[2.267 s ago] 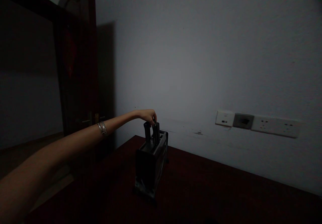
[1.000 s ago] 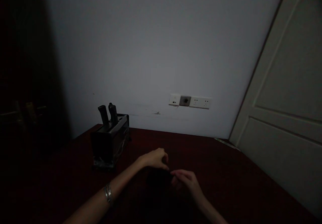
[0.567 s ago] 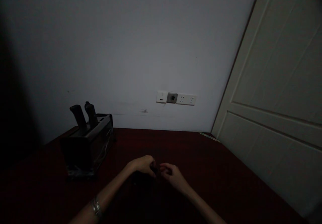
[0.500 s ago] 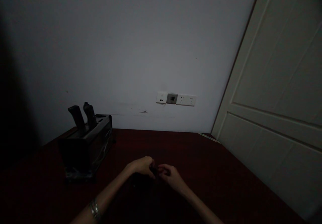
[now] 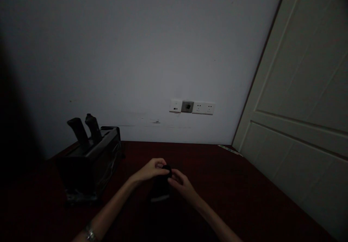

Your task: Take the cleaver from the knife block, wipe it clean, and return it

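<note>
The room is very dim. My left hand (image 5: 150,169) and my right hand (image 5: 181,184) meet over a dark red table (image 5: 233,198). Both are closed around a small dark object (image 5: 162,185) that stands between them; a pale edge shows at its base, and I cannot make out what it is. To the left stands a black knife block (image 5: 91,162) with two black handles (image 5: 85,129) sticking up from its slots. A bracelet (image 5: 89,233) is on my left wrist.
A pale wall rises behind the table with a strip of sockets and a switch (image 5: 191,107). A cream panelled door (image 5: 301,107) stands at the right. The far left of the view is in deep shadow.
My left hand left the knife block handles and came down to the table's middle to meet my right hand. Since half a second ago, both hands have risen slightly with the dark object between them.
</note>
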The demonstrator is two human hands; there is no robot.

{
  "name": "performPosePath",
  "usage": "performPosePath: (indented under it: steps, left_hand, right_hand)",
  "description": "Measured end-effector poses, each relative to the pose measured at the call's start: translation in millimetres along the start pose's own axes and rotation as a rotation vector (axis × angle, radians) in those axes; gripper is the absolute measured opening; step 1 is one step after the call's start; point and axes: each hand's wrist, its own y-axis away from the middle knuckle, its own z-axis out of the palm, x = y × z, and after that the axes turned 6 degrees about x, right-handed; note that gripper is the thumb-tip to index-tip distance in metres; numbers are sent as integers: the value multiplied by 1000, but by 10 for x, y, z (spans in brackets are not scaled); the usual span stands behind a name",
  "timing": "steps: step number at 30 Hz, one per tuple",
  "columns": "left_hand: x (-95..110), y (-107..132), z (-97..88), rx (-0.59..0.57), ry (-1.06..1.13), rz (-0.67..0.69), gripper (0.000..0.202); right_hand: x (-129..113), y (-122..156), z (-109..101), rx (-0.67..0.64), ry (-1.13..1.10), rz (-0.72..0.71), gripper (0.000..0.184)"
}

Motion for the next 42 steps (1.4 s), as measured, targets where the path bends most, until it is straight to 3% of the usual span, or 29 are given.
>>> performPosePath:
  steps: [7,15,18,21,23,28,33,37,42]
  left_hand:
    - [154,76,43,98,399,86,28]
    - [59,9,34,110,333,56,40]
    - [-66,-9,14,-32,242,28,45]
    - [-164,28,46,-234,188,-49,32]
    - [-199,67,92,-274,233,-86,24]
    - [-223,83,204,-142,533,-131,31]
    - [-209,22,255,49,699,-163,40]
    - [-129,31,243,87,711,-178,38]
    - [12,73,147,6,596,-145,36]
  right_hand:
    - [-221,-55,51,43,-102,90,31]
    - [-442,-55,-93,251,-112,84,28]
    - [-542,-43,-173,317,-103,82,28]
    - [-637,-21,-252,360,-83,68,30]
    - [-671,1,-308,385,-77,61,31]
    - [-577,63,-434,442,-69,49,40]
    - [-359,63,-493,388,23,-22,47]
    - [-257,5,-548,412,65,-34,43]
    - [-261,-9,-654,412,64,-37,41]
